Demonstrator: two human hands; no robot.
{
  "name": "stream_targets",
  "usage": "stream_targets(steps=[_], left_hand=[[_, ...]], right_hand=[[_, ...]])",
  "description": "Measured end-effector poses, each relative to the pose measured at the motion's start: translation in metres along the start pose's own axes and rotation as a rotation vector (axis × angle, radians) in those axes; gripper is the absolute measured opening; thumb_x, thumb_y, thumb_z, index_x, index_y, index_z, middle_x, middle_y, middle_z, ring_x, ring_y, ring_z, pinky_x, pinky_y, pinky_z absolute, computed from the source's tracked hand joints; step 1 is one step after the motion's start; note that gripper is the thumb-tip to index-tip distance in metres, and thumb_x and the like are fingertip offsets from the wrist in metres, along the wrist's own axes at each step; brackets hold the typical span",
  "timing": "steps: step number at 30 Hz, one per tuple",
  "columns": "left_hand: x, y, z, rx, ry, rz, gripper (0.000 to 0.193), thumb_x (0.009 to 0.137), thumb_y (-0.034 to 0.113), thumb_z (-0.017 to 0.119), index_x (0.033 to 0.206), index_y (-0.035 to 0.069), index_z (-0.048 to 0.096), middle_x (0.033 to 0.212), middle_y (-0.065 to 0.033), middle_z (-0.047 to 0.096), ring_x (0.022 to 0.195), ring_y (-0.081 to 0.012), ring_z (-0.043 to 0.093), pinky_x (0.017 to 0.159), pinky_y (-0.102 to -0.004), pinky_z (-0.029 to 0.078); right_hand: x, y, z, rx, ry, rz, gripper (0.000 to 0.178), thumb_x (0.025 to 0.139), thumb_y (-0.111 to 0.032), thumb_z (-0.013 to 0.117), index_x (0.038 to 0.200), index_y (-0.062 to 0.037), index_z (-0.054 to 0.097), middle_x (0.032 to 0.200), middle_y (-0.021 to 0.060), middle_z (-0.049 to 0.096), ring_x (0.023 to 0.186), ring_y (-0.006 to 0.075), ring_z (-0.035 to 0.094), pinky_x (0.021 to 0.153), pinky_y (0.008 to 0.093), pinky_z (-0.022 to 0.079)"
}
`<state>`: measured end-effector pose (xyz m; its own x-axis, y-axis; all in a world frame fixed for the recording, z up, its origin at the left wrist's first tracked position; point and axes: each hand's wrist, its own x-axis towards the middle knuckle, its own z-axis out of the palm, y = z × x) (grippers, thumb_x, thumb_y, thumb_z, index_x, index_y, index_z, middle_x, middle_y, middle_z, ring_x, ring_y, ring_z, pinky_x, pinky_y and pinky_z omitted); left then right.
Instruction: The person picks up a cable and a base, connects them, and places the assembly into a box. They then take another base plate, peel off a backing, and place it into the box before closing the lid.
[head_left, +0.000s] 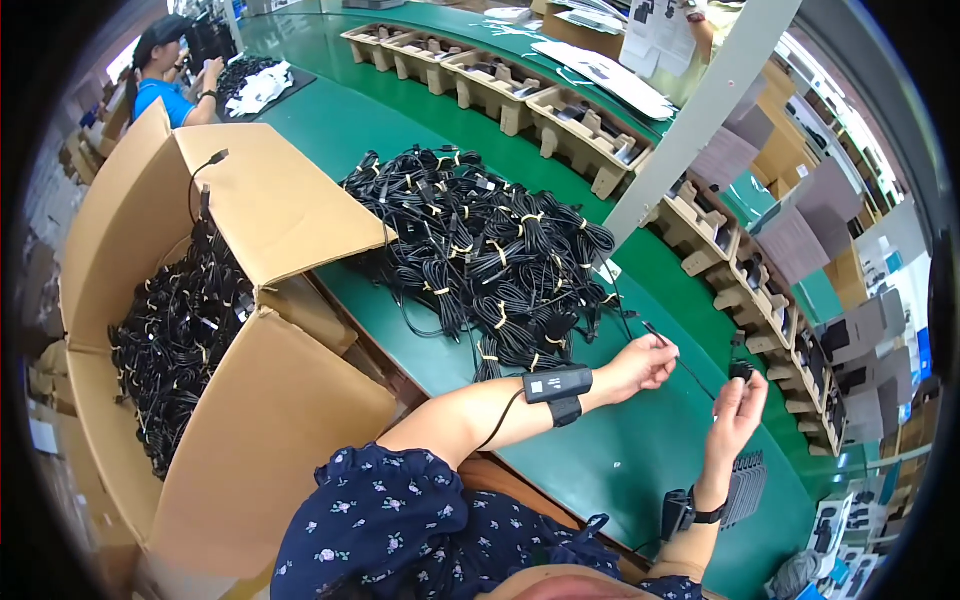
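My left hand (645, 368) pinches one end of a thin black cable close to the pile's right edge. To its right, my right hand (736, 415) is closed on a small black bundle of the cable (741, 371) between thumb and fingers. A thin stretch of cable runs between the two hands. Left of them, a large heap of black cables (480, 240), coiled and bound with pale ties, lies on the green table (610, 470). Both wrists wear a strapped black device.
An open cardboard box (270, 400) full of black cables stands at the left. Moulded cardboard trays (500, 95) line a green conveyor beyond a grey post (690, 125). A dark ribbed stack (745, 490) sits near my right wrist. Another person (168, 80) works at the far left.
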<state>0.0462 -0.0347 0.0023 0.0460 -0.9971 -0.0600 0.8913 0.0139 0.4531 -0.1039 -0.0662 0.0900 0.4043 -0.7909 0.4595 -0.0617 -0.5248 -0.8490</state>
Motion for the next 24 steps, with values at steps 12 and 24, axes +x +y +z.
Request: stream_targets(steps=[12,24], left_hand=[[0.0,-0.002,0.002,0.129,-0.101,-0.047,0.007,0.088,0.008,0.052,0.094,0.005,0.053,0.071,-0.0017,0.053,0.055,-0.0099,0.051,0.044,-0.0212,0.035],[-0.005,-0.003,-0.006,0.104,-0.114,-0.088,0.018,0.089,0.023,0.058,0.097,0.008,0.051,0.075,-0.0026,0.055,0.055,-0.0082,0.05,0.042,-0.0192,0.033]], right_hand=[[0.004,0.004,0.021,-0.486,-0.34,-0.165,0.033,0.084,0.0,0.052,0.117,-0.0051,0.051,0.09,0.0166,0.061,0.078,0.028,0.06,0.072,0.0332,0.047],[0.003,0.002,-0.004,-0.502,-0.481,-0.001,0.02,0.088,-0.004,0.049,0.107,0.0012,0.054,0.084,0.0103,0.054,0.072,0.0208,0.051,0.065,0.0283,0.042]])
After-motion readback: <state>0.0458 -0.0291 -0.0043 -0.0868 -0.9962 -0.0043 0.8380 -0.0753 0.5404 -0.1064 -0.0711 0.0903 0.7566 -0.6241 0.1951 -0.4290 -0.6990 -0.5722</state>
